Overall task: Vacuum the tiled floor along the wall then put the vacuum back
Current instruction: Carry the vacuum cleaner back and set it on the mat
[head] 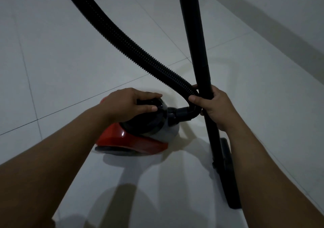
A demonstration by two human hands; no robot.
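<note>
Both forearms fill the lower frame, reaching down from the camera toward the vacuum (pixel 138 133), a red and black canister sitting on the tiled floor (pixel 61 61). Beside the right forearm, the floor head (pixel 228 171) rests flat on a tile, well to the right of the canister.

Further out, the left hand (pixel 126 105) lies on the black dome of the canister with its fingers curled over the top, thumb pressed against the side; whether it holds a handle or works a switch there cannot be told. The right hand (pixel 215 108) is wrapped round the wand (pixel 194 34), and its fingers also catch the hose (pixel 133 45) where it bends into the canister's inlet.

Beyond the hands, the hose arcs up and off the top left, while the wand rises steeply and leaves the frame at the top. The wall (pixel 280 8) runs along the upper right, meeting the floor not far behind the wand.

To my eye the step is getting hold of the machine, either to start it or to shift it. Done well, the canister stays steady under the left hand, the wand is kept upright, and the hose bend is not kinked at the inlet.
</note>
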